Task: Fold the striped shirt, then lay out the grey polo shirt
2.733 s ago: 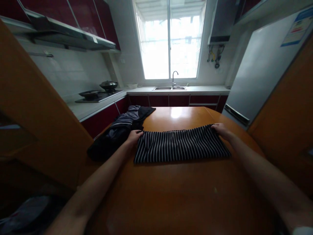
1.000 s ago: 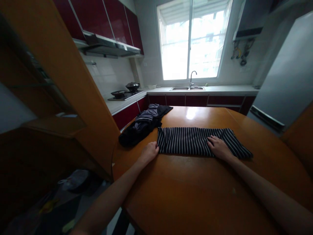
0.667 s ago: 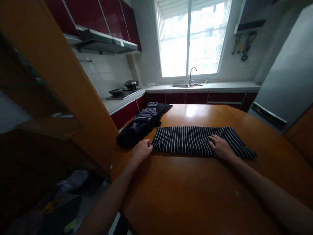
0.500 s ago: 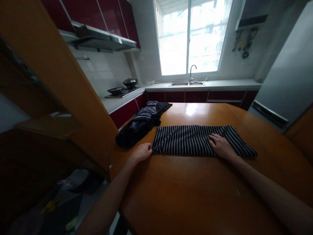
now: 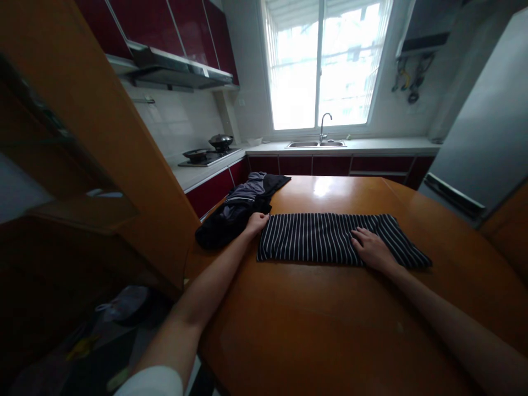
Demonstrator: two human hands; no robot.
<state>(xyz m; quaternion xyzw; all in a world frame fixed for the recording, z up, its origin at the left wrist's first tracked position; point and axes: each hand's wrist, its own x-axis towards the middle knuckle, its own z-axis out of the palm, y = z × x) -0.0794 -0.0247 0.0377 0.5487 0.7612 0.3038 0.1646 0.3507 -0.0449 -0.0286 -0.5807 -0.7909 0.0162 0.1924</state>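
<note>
The single head-worn camera looks forward and down from close above the near side of the table [image 5: 313, 313], facing the window [image 5: 295, 71] across the room.

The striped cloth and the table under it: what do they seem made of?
Striped cloth: matte fabric, knit or woven unclear; it wrinkles softly.
Table: probably wood or veneer with a glossy, varnish-like finish; orange-brown, with bright glare on its far end.

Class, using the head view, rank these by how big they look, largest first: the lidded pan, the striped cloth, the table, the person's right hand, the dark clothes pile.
1. Table
2. Striped cloth
3. Dark clothes pile
4. Right hand
5. Lidded pan

The pan stands farther back, so its real size against the hand is unsure.
</note>
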